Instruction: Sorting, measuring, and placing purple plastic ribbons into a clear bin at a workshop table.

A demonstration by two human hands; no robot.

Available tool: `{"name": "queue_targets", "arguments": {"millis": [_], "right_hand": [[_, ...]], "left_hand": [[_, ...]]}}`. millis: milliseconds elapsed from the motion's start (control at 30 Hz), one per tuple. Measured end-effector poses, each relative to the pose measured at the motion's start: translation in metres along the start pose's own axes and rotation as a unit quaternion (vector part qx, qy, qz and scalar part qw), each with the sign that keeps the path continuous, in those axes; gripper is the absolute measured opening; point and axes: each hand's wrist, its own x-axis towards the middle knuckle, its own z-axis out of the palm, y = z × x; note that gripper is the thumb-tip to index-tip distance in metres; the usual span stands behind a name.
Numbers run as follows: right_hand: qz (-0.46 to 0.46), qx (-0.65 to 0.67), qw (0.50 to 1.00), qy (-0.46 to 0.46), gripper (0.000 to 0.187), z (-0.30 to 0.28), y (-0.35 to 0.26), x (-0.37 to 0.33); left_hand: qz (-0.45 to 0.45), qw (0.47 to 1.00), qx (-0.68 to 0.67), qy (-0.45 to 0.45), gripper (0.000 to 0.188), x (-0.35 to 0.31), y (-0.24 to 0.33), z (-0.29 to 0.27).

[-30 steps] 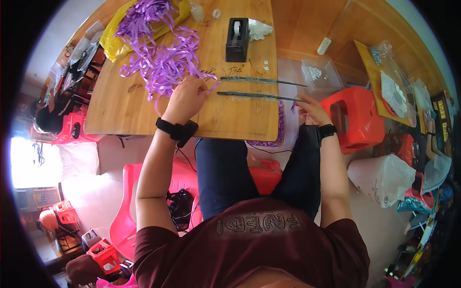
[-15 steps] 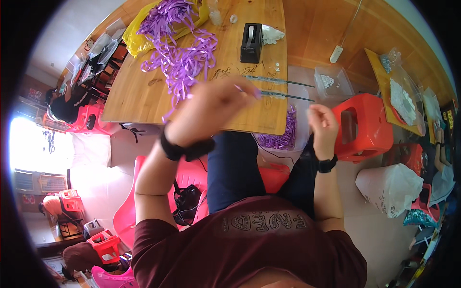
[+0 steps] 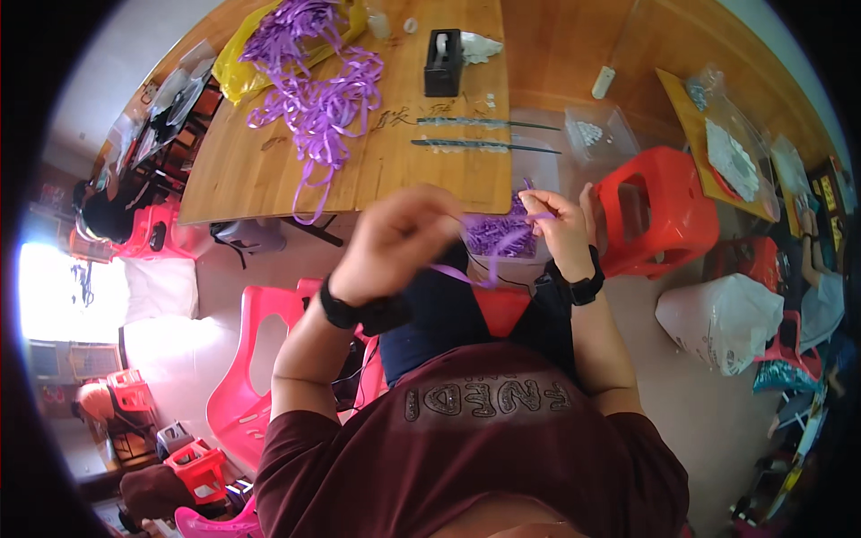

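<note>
Wooden table [image 3: 242, 184] and red stool [image 3: 679, 202] stand beyond purple ribbon [image 3: 491, 273] pinched by left hand [image 3: 396, 238] and right hand [image 3: 566, 237].

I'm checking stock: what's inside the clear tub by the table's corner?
The tub holds purple ribbon strips. The right hand and table hide part of it; whatever lies beneath the top strips is covered.

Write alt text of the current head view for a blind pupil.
A blurred left hand and a right hand hold a purple ribbon above a dark-trousered lap. A wooden table bears a heap of purple ribbon, a yellow bag, a black tape dispenser and two dark rods overhanging its right edge; a clear tub of purple strips sits below its right corner.
</note>
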Motion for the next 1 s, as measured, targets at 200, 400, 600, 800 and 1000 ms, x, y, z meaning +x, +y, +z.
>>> {"name": "queue_targets", "arguments": {"millis": [200, 400, 600, 800, 1000], "right_hand": [[0.006, 0.154, 0.988, 0.004, 0.022, -0.036, -0.010, -0.007], [-0.099, 0.016, 0.992, -0.074, 0.023, -0.012, -0.052, -0.026], [-0.396, -0.216, 0.870, -0.201, 0.019, 0.022, -0.056, -0.053], [-0.375, -0.249, 0.854, -0.261, 0.024, 0.011, -0.040, -0.084], [-0.280, -0.144, 0.935, -0.162, 0.032, -0.015, -0.066, -0.079]], "left_hand": [[0.041, 0.983, -0.070, 0.163, 0.011, -0.007, -0.030, -0.029], [-0.033, 0.984, 0.063, -0.165, 0.038, -0.003, -0.062, -0.003], [-0.159, 0.692, -0.632, -0.311, 0.051, 0.041, -0.157, 0.037], [-0.205, 0.919, -0.336, -0.005, 0.036, 0.060, -0.098, 0.066], [-0.108, 0.992, -0.071, -0.015, 0.024, 0.050, -0.098, 0.066]]}}
